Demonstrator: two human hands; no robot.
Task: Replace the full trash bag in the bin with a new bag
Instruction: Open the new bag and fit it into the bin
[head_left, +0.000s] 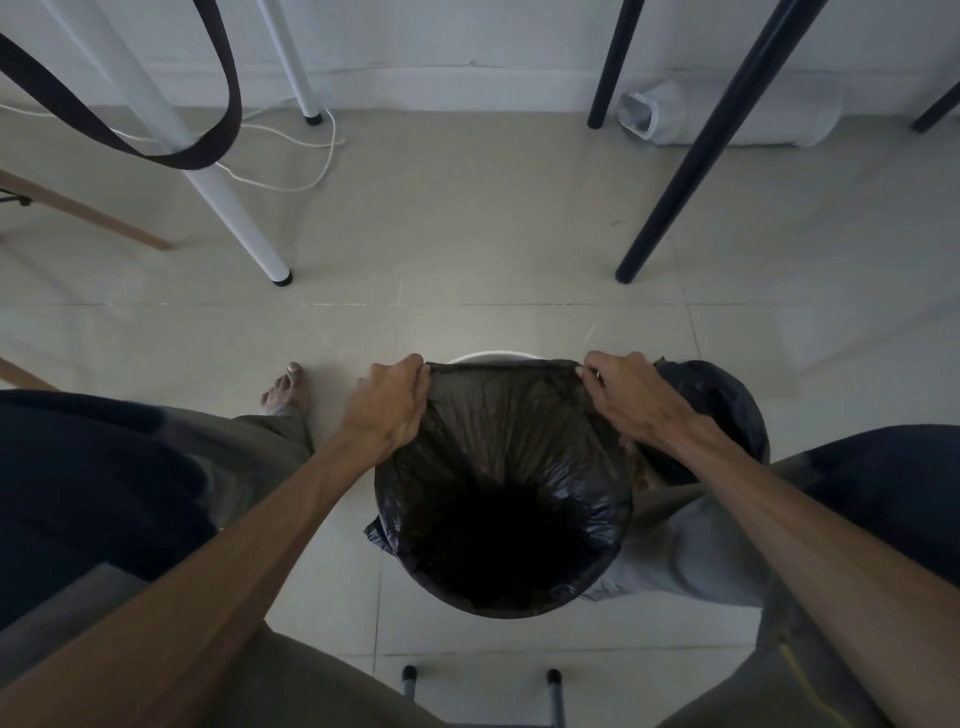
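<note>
Black plastic fills the middle of the head view: a new bag sits in the bin, its mouth open upward toward the camera and its depth running straight down into shadow. Only a pale sliver of the bin's rim shows at the far side, where the bag's edge is not yet folded over; on the near side the plastic already wraps the rim. The left hand is pinched shut on the far-left part of the bag's edge, and the right hand is pinched shut on the far-right part, so the edge is stretched taut between them in a line running left to right. Just beside the bin on the right, partly behind the right forearm, a full black bag rests on the tiled floor. White table legs and dark legs stand farther off, with a white cord lying near the wall.
</note>
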